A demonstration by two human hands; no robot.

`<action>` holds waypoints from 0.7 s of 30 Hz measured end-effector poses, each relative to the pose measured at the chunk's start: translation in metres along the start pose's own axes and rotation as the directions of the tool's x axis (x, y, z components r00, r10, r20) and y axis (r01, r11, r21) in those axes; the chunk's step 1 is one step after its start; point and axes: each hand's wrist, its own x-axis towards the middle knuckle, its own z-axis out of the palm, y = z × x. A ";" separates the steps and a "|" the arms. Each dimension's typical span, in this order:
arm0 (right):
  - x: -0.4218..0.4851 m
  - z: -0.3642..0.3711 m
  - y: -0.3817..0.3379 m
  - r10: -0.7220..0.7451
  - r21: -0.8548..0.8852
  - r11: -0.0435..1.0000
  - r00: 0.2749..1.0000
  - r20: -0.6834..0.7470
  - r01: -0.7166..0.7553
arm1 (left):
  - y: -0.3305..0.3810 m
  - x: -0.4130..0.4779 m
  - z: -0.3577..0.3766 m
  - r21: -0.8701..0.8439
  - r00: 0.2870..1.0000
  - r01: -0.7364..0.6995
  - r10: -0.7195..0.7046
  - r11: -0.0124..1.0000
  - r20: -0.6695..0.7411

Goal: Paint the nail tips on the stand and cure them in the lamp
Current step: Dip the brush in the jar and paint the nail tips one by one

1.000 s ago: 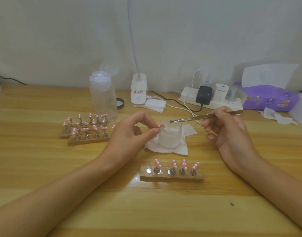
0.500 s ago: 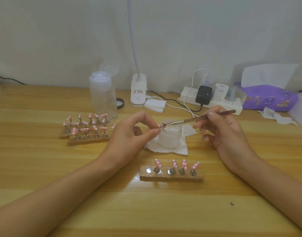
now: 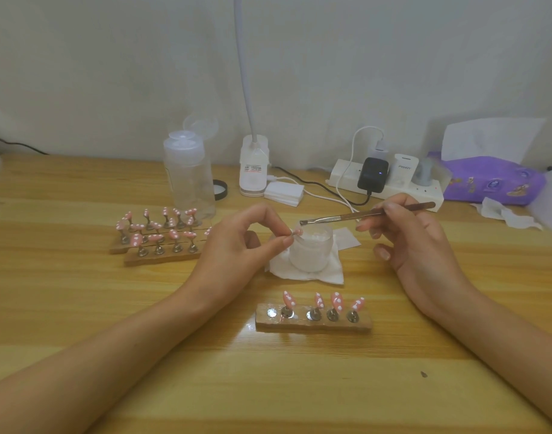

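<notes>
Left hand (image 3: 237,245) pinches a pink nail tip (image 3: 296,232) at centre frame, beside the jar (image 3: 312,252). Right hand (image 3: 415,242) grips the brush (image 3: 346,217), bristles just above that tip. The stand (image 3: 312,322) sits lower centre on the counter (image 3: 268,386).

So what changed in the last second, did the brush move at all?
The right hand swung the brush left until its bristles reached the nail tip pinched in the left hand, then drew it slightly back right and up; the bristles now sit just off the nail tip. Nothing was picked up or let go. The left hand, the jar and the near stand stayed put.
</notes>
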 end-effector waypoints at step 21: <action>-0.001 0.000 0.001 -0.009 -0.092 0.996 0.999 -0.048 0.004 | 0.002 -0.002 0.000 -0.040 0.999 0.046 -0.045 0.998 0.012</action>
